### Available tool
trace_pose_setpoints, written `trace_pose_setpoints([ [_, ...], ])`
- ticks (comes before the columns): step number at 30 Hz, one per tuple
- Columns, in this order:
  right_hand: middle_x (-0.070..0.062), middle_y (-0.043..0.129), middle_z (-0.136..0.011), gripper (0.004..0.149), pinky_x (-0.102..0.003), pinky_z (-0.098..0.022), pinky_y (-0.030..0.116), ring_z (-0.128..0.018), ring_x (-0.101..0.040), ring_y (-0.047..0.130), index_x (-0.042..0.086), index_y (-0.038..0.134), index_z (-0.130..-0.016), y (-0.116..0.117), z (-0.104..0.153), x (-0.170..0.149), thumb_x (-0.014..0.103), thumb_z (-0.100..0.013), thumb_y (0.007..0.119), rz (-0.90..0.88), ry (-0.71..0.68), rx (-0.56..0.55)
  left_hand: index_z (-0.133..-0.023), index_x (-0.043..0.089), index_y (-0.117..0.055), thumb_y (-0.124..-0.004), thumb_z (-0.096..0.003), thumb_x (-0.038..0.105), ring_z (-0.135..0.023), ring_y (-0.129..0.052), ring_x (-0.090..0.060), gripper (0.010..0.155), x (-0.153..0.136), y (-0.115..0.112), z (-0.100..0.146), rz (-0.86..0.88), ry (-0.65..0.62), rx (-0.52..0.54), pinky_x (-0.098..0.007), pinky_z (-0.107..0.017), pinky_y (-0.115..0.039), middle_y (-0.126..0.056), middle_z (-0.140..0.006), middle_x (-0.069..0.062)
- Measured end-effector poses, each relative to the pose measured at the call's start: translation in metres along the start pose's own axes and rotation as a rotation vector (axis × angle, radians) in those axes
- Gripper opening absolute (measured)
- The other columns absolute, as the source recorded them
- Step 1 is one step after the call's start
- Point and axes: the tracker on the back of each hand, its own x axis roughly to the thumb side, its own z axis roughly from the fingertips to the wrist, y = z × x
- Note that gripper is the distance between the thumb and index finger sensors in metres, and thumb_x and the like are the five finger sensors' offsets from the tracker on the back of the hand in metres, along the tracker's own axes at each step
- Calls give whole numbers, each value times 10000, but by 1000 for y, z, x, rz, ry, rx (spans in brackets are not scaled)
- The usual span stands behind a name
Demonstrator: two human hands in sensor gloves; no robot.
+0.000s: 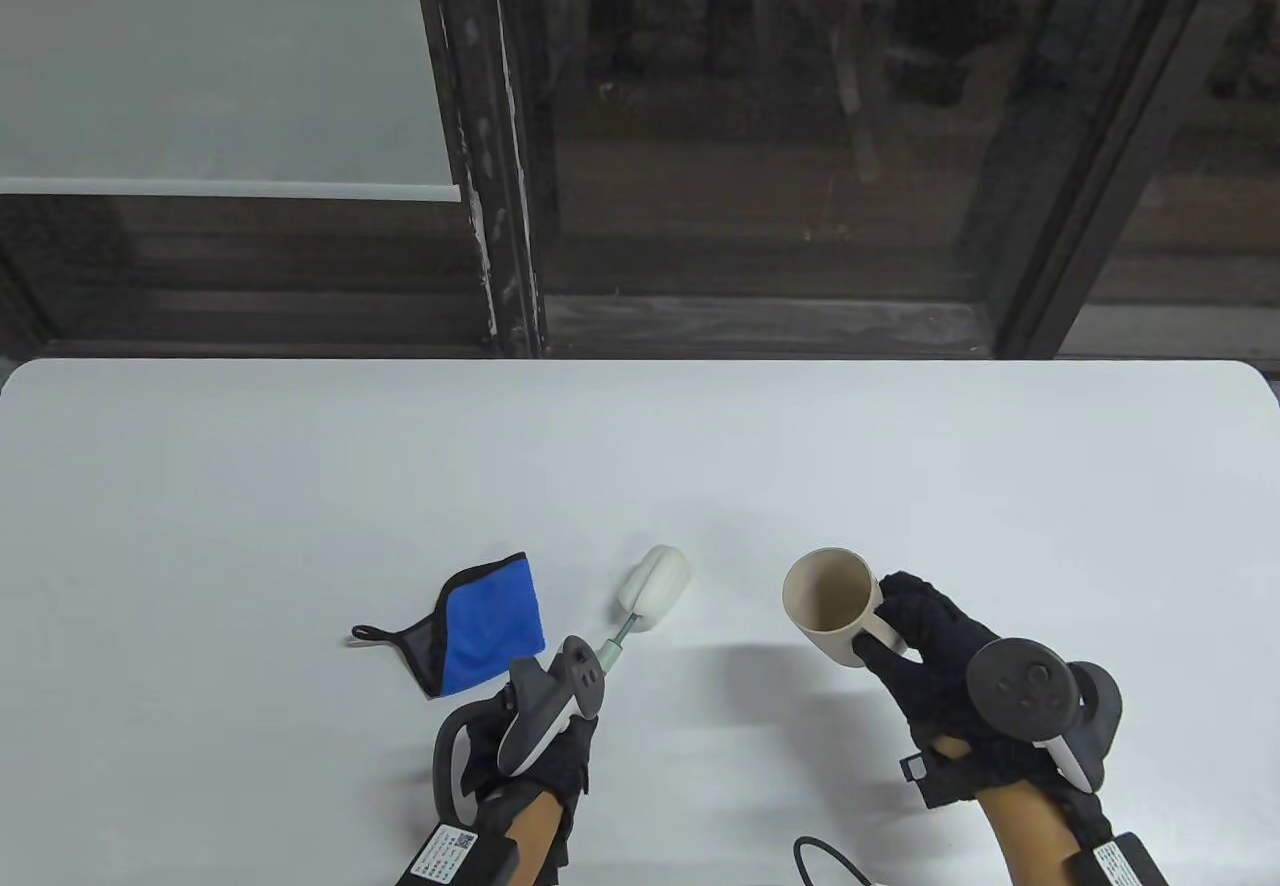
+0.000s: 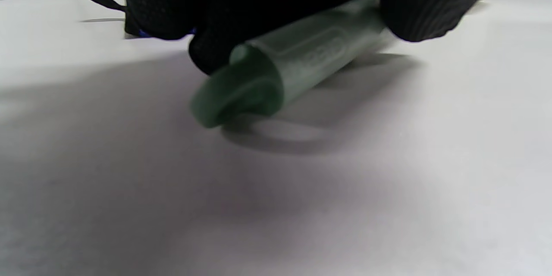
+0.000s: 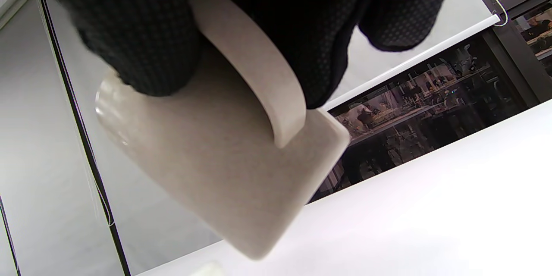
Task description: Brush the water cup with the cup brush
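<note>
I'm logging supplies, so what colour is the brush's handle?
The cup brush's translucent green plastic handle is green, darker at its looped end; clearest in the left wrist view.

The table view looks down from above and in front of the person, taking in the white table and the dark window behind it. The left wrist view sits low, nearly grazing the tabletop, pressed close to the cup brush handle, which fills its upper half, blurred. The right wrist view is tilted and looks up from under the water cup, very near, toward the same window and roller blind. All three share the tabletop.
</note>
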Motion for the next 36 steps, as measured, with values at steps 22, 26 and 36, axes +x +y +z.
trace_pose_setpoints([
  [22,30,797,-940,405,-430,-607,763,-662,-72,1010,322,819,-754,1,1,2,536,-416,886,3,-15,25,-1086,486,-483,-764,-474,531,-1196,-326,-274,675,-57,53,-57,301,61,-95,-574,-848,-397,-371,-1253,98],
  [26,29,799,-939,405,-430,-607,763,-662,-73,1010,321,821,-753,1,1,2,535,-415,887,-2,-17,23,-1083,515,-451,-804,-421,597,-1191,-333,-265,755,-59,35,-84,317,91,-196,-572,-850,-379,-348,-1250,98],
  [36,30,798,-940,404,-430,-608,763,-663,-72,1009,323,820,-753,3,1,4,536,-416,887,3,-22,41,-931,549,-709,-833,-458,482,-1126,-543,-208,494,-58,34,-96,177,147,-50,-544,-834,-477,-573,-1174,133],
])
